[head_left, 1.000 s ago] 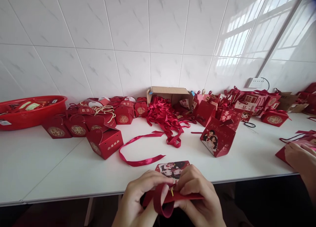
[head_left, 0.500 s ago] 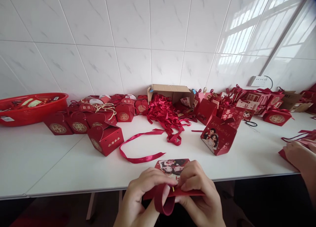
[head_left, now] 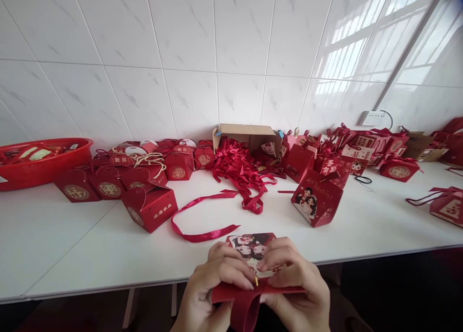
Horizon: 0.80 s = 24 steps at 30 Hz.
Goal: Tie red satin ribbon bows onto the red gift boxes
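Observation:
At the table's front edge, both of my hands are closed on a red paper gift box (head_left: 226, 294) with a cartoon couple printed on its panel. My left hand (head_left: 213, 288) pinches its near red edge from the left, fingers on top. On the right, my right hand (head_left: 296, 286) grips the same edge, thumb underneath. A dark red ribbon loop (head_left: 246, 312) hangs from the edge between my hands. A small yellow piece (head_left: 256, 281) pokes up by my fingertips. The box's lower part is hidden.
A loose ribbon (head_left: 202, 236) curves across the white table (head_left: 202, 262). A ribbon heap (head_left: 238, 163) spills from a cardboard box (head_left: 249, 129). Red gift boxes (head_left: 150, 209) stand left; a couple-printed box (head_left: 318, 199) stands right. A red basin (head_left: 47, 161) sits far left.
My left fingers have moved to lie over the edge, and the ribbon loop now hangs lower. The other person's hands at the right have left the view, leaving a red box there.

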### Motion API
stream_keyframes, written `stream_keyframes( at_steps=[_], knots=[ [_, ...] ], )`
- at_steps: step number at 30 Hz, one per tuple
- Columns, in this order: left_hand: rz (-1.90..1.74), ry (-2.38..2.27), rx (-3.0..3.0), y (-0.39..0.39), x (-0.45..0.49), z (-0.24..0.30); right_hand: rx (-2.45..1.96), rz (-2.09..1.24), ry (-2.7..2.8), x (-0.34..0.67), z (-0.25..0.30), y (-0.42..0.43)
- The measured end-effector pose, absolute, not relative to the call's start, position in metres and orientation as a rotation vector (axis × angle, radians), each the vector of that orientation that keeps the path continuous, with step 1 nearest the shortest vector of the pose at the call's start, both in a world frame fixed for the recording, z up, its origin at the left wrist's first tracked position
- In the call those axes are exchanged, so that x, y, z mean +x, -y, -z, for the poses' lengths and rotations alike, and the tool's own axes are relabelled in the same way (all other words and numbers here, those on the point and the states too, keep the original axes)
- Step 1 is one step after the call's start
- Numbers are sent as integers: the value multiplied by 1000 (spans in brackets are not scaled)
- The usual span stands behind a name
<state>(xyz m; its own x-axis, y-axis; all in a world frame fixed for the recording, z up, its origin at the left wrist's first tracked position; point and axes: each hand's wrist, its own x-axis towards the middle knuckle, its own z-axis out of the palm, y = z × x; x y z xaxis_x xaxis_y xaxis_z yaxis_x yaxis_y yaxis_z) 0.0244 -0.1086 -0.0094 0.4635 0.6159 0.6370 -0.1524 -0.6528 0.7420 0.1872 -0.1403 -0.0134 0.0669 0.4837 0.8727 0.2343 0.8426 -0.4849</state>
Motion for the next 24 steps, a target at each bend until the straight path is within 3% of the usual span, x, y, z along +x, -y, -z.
stream_keyframes(
  at_steps=[7, 14, 24],
  knots=[
    [-1474, -439, 2178, 105, 26, 16, -785, -407, 1565, 195, 20, 140],
    [-1417, -410, 2293, 104, 22, 20, -818, -207, 1872, 207, 10, 144],
    [-1487, -471, 2242, 103, 22, 26, -754, -87, 1749, 199, 13, 139]
  ],
)
